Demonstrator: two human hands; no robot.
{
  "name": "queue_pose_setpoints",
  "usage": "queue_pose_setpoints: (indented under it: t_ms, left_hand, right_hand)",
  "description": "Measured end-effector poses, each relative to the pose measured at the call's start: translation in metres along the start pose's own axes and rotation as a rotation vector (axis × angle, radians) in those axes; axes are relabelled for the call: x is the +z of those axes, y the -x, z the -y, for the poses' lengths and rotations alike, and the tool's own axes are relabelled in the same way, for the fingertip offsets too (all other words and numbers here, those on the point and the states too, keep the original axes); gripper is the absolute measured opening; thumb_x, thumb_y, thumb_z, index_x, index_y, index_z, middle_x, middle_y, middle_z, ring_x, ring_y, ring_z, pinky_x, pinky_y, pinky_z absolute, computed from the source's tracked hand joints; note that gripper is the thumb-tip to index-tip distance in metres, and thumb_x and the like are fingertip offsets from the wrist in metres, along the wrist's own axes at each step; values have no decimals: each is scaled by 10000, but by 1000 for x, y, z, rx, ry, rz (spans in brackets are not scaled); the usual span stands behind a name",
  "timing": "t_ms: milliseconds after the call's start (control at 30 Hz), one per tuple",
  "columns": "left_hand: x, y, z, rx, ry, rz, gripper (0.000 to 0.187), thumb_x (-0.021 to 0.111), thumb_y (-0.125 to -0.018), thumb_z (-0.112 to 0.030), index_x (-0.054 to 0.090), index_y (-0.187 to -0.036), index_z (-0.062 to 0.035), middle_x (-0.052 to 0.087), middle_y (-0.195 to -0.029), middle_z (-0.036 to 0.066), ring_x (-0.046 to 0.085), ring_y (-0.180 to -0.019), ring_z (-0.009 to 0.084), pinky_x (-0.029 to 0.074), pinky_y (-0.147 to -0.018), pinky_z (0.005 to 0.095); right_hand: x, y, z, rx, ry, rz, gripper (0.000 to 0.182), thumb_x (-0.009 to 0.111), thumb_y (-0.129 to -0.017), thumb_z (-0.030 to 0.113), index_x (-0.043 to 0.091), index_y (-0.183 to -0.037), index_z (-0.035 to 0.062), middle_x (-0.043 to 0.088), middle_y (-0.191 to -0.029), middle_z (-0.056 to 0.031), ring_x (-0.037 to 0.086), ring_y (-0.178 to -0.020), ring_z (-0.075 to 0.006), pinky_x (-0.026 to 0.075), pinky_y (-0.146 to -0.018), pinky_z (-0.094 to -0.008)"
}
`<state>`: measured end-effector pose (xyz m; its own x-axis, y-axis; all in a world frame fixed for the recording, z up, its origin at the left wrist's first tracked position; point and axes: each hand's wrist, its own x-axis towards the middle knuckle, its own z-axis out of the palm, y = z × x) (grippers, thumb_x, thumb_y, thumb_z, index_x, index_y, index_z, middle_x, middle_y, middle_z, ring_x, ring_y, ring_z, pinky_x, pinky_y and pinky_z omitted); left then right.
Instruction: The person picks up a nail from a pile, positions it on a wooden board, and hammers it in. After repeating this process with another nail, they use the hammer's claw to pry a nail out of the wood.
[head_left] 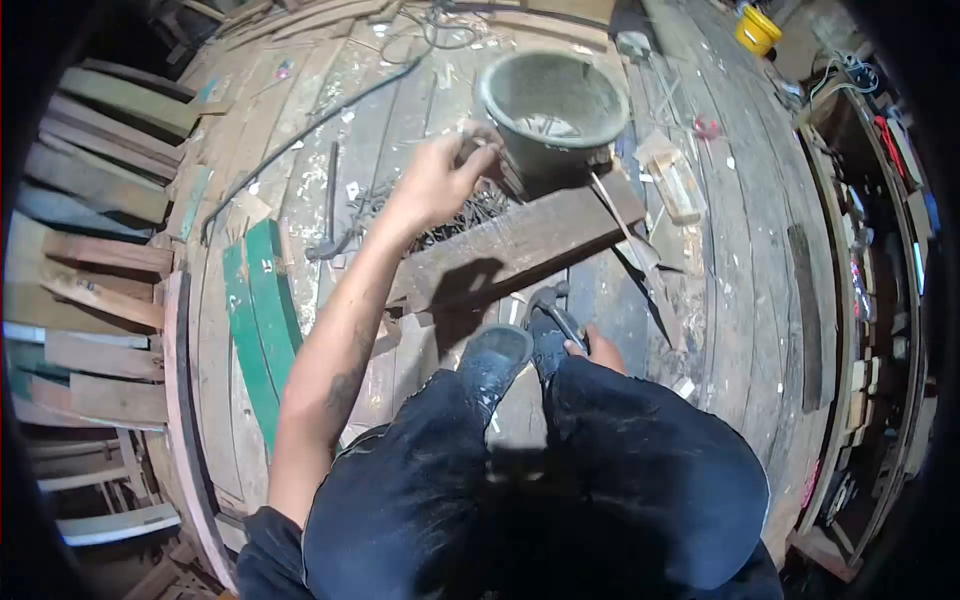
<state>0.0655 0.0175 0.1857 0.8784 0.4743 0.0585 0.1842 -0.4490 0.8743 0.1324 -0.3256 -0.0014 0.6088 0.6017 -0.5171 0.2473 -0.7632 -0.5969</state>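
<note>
My left hand (450,180) is raised beside the grey bucket (510,135), above a heap of nails (465,220). Its fingers are curled in, and whatever they hold is hidden or too small to make out. Down by my right shoe, my right hand (600,352) grips a hammer (568,322), its metal head upward near the toe. A thick wooden beam (530,245) lies across in front of my shoes, between them and the nails. The bucket stands just behind the beam, with pale scraps at its bottom.
Green boards (262,300) lie left of my left arm. A long dark bar (310,135) crosses the plank floor. Stacked timber (110,200) lines the left side; a cluttered shelf (850,300) runs along the right. A yellow bucket (757,32) stands at the back right.
</note>
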Motion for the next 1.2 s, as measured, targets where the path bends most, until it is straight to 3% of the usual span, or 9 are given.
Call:
queue_pose_setpoints:
  t_ms: [33, 167, 333, 467, 567, 667, 867, 1033, 1200]
  left_hand:
    - [13, 0, 23, -39, 32, 54, 246, 574, -1071, -137, 674, -1280, -56, 760, -997, 73, 724, -922, 140, 588, -842, 302]
    - [59, 15, 79, 122, -200, 133, 192, 666, -996, -124, 754, -1134, -25, 718, -1155, 130, 714, -1031, 214, 564, -914, 363]
    - [101, 25, 121, -21, 12, 78, 209, 701, -947, -113, 764, -1129, -32, 752, -1142, 148, 718, -1087, 251, 549, -950, 365]
    - [112, 38, 146, 15, -106, -69, 234, 738, -907, -124, 763, -1124, -39, 764, -1129, 160, 739, -1048, 280, 556, -943, 373]
    - [119, 56, 170, 143, -301, -165, 218, 756, -905, -141, 753, -1104, -53, 727, -1200, 181, 667, -1154, 395, 515, -1018, 445]
    - [115, 67, 177, 81, -338, -115, 201, 757, -915, -165, 758, -1093, -74, 703, -1222, 175, 626, -1201, 396, 486, -1051, 460]
    - [112, 76, 176, 44, -351, -199, 258, 753, -917, -184, 755, -1144, -62, 665, -1202, 194, 612, -1163, 392, 502, -1012, 461]
    - [117, 73, 187, 110, -361, -242, 236, 750, -909, -179, 766, -1092, -32, 653, -1082, 202, 618, -1103, 389, 510, -972, 473]
    - [122, 74, 182, 100, -431, -281, 216, 741, -901, -208, 768, -964, -2, 654, -1119, 162, 616, -1108, 353, 515, -927, 469]
  right_hand:
    - [-2, 1, 3, -18, -1, -2, 469, 692, -960, 371, 583, -1225, 0, 700, -1059, -332, 669, -1060, -521, 511, -914, -532]
    - [1, -13, -16, -63, -36, 36, 483, 716, -949, 393, 583, -1203, 3, 705, -1029, -324, 679, -1049, -507, 516, -899, -527]
    - [-5, -10, -13, -32, -57, 68, 462, 710, -967, 391, 593, -1181, 0, 702, -988, -315, 697, -997, -490, 527, -860, -501]
    - [-17, -9, -3, 31, -128, 127, 438, 706, -976, 376, 607, -1164, -7, 705, -967, -291, 715, -944, -415, 526, -853, -465]
    - [-16, -7, -4, -106, -251, -22, 383, 712, -980, 328, 623, -1156, 1, 701, -913, -217, 688, -894, -326, 518, -841, -439]
    - [-34, -5, 19, -207, -353, -139, 340, 694, -995, 293, 621, -1160, 5, 686, -897, -184, 648, -852, -254, 511, -823, -409]
    - [-107, 5, 99, -191, -453, -40, 164, 621, -1049, 159, 603, -1179, 60, 559, -759, 32, 505, -616, -54, 394, -538, -243]
    - [-130, -11, 122, -566, -420, -138, 269, 571, -1086, 179, 596, -1294, 10, 549, -752, 8, 532, -625, -77, 445, -554, -257]
    - [-88, -26, 120, -393, -423, -119, 185, 507, -1122, 226, 545, -1185, 56, 491, -704, 39, 452, -550, -43, 358, -473, -228]
